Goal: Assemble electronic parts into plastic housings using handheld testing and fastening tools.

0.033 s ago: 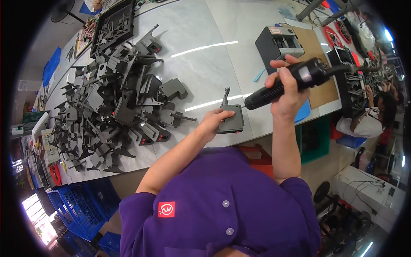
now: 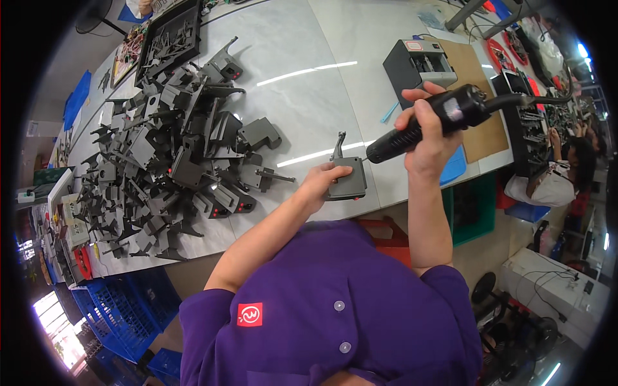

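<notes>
My left hand [image 2: 318,182] grips a dark grey plastic housing [image 2: 347,183] at the table's near edge, thumb on its top face. A thin arm of the housing points away from me, and a bit of red shows at its near side. My right hand [image 2: 430,138] is wrapped round a black corded electric screwdriver [image 2: 412,132], held tilted with its nose down to the left. The driver's tip is at the housing's right edge; whether it touches a screw is too small to tell.
A large heap of grey plastic parts [image 2: 187,164] covers the table's left side, with a black tray [image 2: 170,42] behind. At the right stand a small grey-black machine [image 2: 418,64], light-blue tweezers [image 2: 389,112] and a blue tray [image 2: 454,166]. Another person [image 2: 547,183] sits far right.
The screwdriver and my right hand have shifted very slightly left, toward the housing. My left hand and the housing look unmoved.
</notes>
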Tool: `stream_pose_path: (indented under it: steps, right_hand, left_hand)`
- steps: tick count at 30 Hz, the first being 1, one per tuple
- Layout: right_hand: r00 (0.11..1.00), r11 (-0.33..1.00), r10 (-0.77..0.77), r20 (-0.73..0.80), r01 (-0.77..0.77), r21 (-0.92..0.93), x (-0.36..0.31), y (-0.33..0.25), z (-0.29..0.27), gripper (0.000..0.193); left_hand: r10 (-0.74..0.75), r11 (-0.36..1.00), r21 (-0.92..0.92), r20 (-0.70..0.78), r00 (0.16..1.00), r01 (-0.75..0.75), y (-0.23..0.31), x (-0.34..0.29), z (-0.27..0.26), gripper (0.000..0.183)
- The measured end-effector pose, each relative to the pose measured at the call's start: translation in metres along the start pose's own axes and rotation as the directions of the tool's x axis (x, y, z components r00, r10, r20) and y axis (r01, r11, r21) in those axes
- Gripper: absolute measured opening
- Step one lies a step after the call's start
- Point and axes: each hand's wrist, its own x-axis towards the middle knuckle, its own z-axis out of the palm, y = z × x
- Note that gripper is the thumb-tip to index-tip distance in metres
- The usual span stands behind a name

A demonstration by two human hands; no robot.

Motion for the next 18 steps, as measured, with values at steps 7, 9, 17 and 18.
stream_pose_path:
  steps: [7,9,17,18]
  right_hand:
    - [1.000,0.999,-0.007,0.018,0.008,-0.037,-0.001,0.015,0.002,0.028]
    - [1.000,0.999,-0.010,0.012,0.010,-0.045,-0.003,0.018,0.002,0.028]
    - [0.996,0.995,-0.072,-0.060,0.067,-0.078,-0.010,0.028,0.007,0.029]
    - [0.996,0.995,-0.071,-0.061,0.066,-0.078,-0.010,0.030,0.007,0.029]
  left_hand:
    - [-0.004,0.998,-0.056,-0.010,1.000,0.004,0.006,-0.002,0.007,0.039]
    - [0.008,0.997,-0.077,-0.010,1.000,-0.008,0.006,-0.003,0.009,0.039]
    - [0.115,0.988,-0.106,-0.013,0.993,-0.116,0.000,0.003,0.014,0.041]
    - [0.146,0.983,-0.111,-0.034,0.989,-0.149,-0.002,0.004,0.015,0.043]
